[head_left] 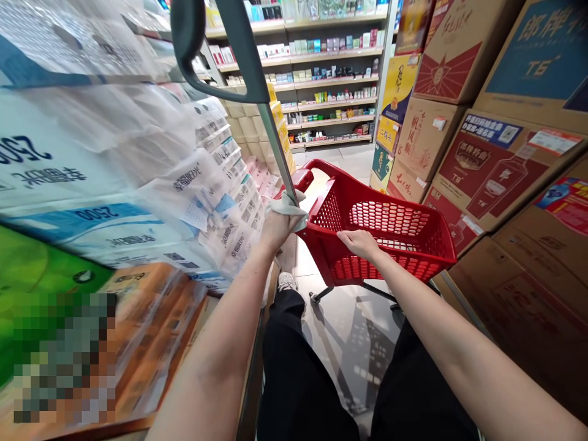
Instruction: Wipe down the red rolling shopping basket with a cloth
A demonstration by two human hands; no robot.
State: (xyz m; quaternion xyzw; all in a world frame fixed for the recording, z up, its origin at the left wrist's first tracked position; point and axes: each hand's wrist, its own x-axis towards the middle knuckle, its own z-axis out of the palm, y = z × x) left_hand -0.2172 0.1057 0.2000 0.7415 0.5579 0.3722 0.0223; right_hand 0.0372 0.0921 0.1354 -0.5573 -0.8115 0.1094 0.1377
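A red plastic shopping cart (pixel 390 211) with lattice sides stands tilted in the aisle before me. From it a metal pole (pixel 279 147) rises toward my face, ending in a dark grey loop handle (pixel 239 92). My left hand (pixel 280 228) is closed on a pale cloth (pixel 288 208), which is pressed around the lower part of the pole. Some of its fingers are hidden by the cloth. My right hand (pixel 359 242) is closed over the near rim of the cart, thumb on top.
Wrapped tissue packs (pixel 193 184) are piled along the left. Stacked cardboard cartons (pixel 487 165) line the right side closely. Shelves (pixel 333 82) with small goods stand at the far end. The tiled floor (pixel 331 324) runs beneath the cart, with one caster (pixel 315 298) near my shoe (pixel 287 281).
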